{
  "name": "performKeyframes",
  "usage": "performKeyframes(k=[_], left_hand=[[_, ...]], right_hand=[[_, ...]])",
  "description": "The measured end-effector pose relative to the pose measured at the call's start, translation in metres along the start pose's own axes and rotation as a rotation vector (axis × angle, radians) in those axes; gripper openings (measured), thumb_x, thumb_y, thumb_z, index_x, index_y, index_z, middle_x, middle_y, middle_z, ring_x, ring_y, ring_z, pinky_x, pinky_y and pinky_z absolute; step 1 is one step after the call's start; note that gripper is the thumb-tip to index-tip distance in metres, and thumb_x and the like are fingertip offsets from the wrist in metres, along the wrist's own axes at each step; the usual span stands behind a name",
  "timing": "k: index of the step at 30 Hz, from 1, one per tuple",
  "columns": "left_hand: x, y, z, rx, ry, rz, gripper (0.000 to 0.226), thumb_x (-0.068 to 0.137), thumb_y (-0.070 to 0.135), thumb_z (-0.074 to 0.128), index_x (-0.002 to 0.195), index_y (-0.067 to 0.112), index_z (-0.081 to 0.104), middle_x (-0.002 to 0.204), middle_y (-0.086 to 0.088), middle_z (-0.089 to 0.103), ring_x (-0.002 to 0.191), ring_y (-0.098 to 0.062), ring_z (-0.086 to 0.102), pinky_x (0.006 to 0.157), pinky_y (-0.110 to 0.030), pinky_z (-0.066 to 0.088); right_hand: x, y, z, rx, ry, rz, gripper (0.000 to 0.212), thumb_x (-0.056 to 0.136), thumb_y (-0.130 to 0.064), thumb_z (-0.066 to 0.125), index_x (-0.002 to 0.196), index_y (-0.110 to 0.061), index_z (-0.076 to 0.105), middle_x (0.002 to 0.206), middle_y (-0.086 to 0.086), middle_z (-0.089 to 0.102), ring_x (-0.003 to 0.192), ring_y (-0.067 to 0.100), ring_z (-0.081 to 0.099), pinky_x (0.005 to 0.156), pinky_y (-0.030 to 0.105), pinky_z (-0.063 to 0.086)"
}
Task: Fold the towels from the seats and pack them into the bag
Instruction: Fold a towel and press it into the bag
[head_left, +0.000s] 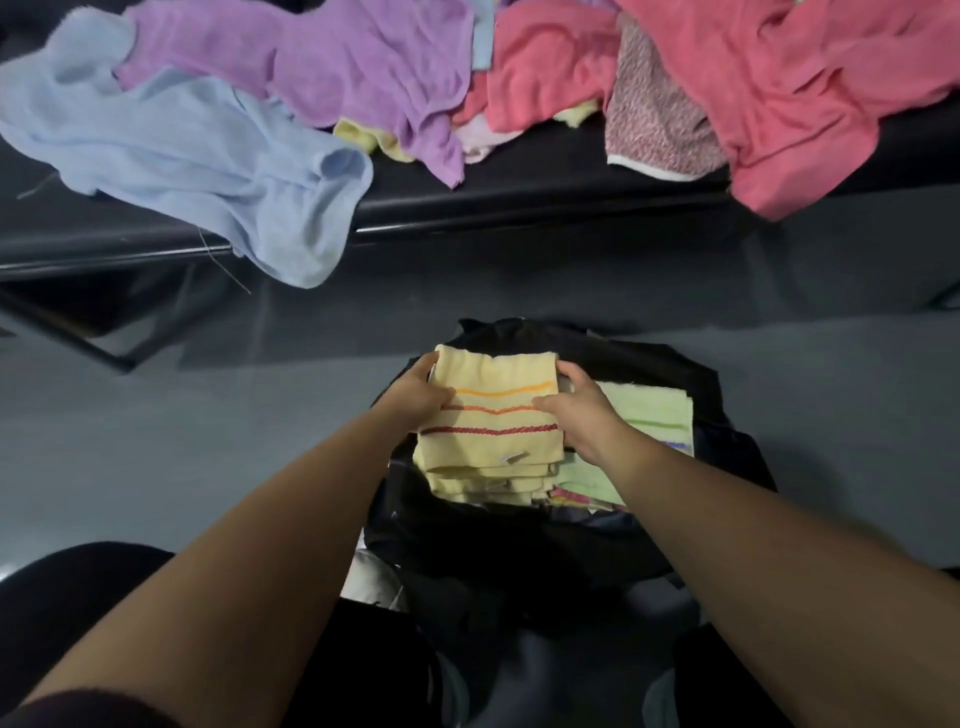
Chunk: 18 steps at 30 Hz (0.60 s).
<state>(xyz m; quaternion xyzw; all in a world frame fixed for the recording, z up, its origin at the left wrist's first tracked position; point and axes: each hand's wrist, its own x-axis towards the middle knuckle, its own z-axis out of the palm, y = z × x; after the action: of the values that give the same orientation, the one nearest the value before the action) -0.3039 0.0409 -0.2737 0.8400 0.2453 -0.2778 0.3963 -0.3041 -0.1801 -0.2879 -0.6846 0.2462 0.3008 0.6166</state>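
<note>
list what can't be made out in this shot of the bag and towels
Head view:
- Inside of the bag: covered by the yellow striped towel and green towel.
- Fingertips of the left hand and right hand: under that towel's sides.
- The pink towel: cut off by the top and right edges.

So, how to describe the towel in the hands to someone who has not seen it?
Find the black bag on the floor. On its stack lies a folded yellow towel, held by the left hand and right hand. Only it bears three orange-to-red stripes.
</note>
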Motion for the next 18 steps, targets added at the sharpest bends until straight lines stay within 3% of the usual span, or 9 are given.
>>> performKeyframes(k=[2,4,6,9,11,14,16,18], left_hand=[[0.004,-0.010,0.008,-0.056,-0.062,-0.063,0.087,0.093,0.014,0.069,0.159,0.039,0.019,0.140,-0.008,0.046,0.119,-0.037,0.057,0.094,-0.054,0.057],[0.001,-0.020,0.017,0.078,-0.119,-0.078,0.090,0.093,0.006,0.065,0.160,0.039,0.015,0.124,-0.009,0.049,0.107,-0.034,0.060,0.087,-0.047,0.060],[0.001,-0.032,0.023,0.222,-0.075,-0.051,0.083,0.093,0.002,0.058,0.159,0.034,0.018,0.111,-0.012,0.056,0.094,-0.030,0.062,0.078,-0.041,0.059],[0.005,-0.045,0.019,0.217,0.090,-0.047,0.068,0.092,-0.001,0.057,0.152,0.021,0.036,0.113,-0.012,0.062,0.093,-0.028,0.061,0.076,-0.038,0.054],[0.005,-0.043,0.014,0.178,0.148,-0.067,0.054,0.092,-0.001,0.059,0.142,0.015,0.047,0.104,-0.009,0.061,0.092,-0.025,0.059,0.072,-0.034,0.048],[-0.002,-0.029,0.011,0.212,0.157,-0.008,0.011,0.094,0.007,0.056,0.104,0.011,0.059,0.090,-0.007,0.060,0.089,-0.025,0.057,0.069,-0.033,0.045],[-0.006,-0.014,0.007,0.221,0.174,0.052,0.010,0.094,0.008,0.055,0.096,0.003,0.064,0.091,-0.013,0.065,0.083,-0.025,0.059,0.067,-0.033,0.046],[-0.009,0.008,-0.003,0.218,0.197,0.123,0.018,0.096,0.011,0.053,0.097,0.001,0.068,0.094,-0.015,0.069,0.076,-0.022,0.059,0.063,-0.031,0.045]], right_hand=[[0.006,0.005,0.004,-0.099,0.010,0.004,0.073,0.092,0.001,0.069,0.151,-0.032,0.041,0.134,0.004,0.061,0.106,0.024,0.067,0.081,0.040,0.062],[0.008,0.009,0.006,-0.223,0.017,-0.002,0.077,0.091,0.001,0.070,0.154,-0.030,0.038,0.134,0.006,0.060,0.106,0.022,0.065,0.065,0.026,0.055],[0.011,0.015,0.006,-0.324,0.029,-0.002,0.077,0.092,0.001,0.070,0.155,-0.028,0.036,0.132,0.007,0.061,0.098,0.021,0.063,0.056,0.021,0.044],[0.011,0.021,0.007,-0.406,0.033,0.020,0.070,0.094,0.000,0.067,0.154,-0.020,0.036,0.121,0.004,0.058,0.091,0.019,0.061,0.062,0.023,0.046],[0.008,0.021,0.008,-0.459,0.032,0.040,0.065,0.094,-0.002,0.067,0.152,-0.014,0.039,0.122,0.006,0.057,0.102,0.023,0.061,0.075,0.029,0.049],[0.008,0.014,0.005,-0.558,0.120,0.026,0.034,0.095,-0.007,0.062,0.128,-0.008,0.057,0.118,0.013,0.064,0.098,0.029,0.066,0.076,0.035,0.056],[0.007,-0.003,-0.004,-0.602,0.195,-0.037,0.010,0.094,-0.010,0.059,0.102,-0.006,0.061,0.099,0.014,0.067,0.083,0.031,0.068,0.066,0.033,0.056],[0.007,-0.033,-0.015,-0.543,0.222,-0.091,0.006,0.093,-0.010,0.059,0.090,-0.007,0.062,0.092,0.014,0.069,0.083,0.033,0.072,0.070,0.040,0.061]])
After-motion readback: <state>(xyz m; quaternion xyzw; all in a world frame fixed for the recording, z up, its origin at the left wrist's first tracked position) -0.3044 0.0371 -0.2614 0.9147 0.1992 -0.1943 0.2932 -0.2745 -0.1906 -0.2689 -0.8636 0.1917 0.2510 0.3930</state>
